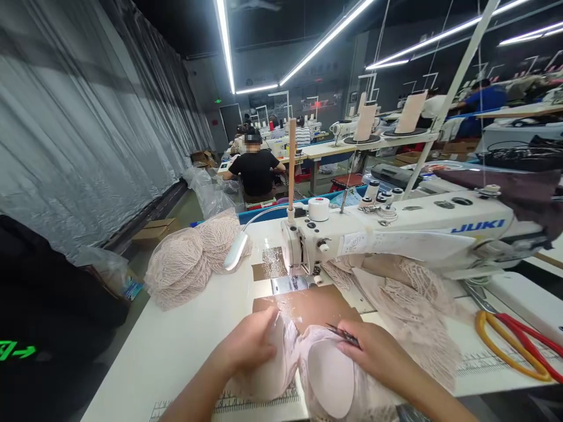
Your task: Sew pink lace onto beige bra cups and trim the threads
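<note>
A pale pink lace bra with moulded cups lies at the table's front edge, below the sewing machine. My left hand is closed on its left cup, thumb on top. My right hand grips a dark, slim pointed tool, which looks like thread snips, and rests against the lace of the right cup. The tool's tip points left over the cup's upper edge. Behind both hands, a brown sheet covers the table in front of the needle area. The undersides of my fingers are hidden.
Stacked lace cups sit at the left rear. More lace pieces lie right of the machine, near orange-handled scissors and a red-handled pair. A lit lamp and a wooden rod stand by the machine head. A co-worker sits ahead.
</note>
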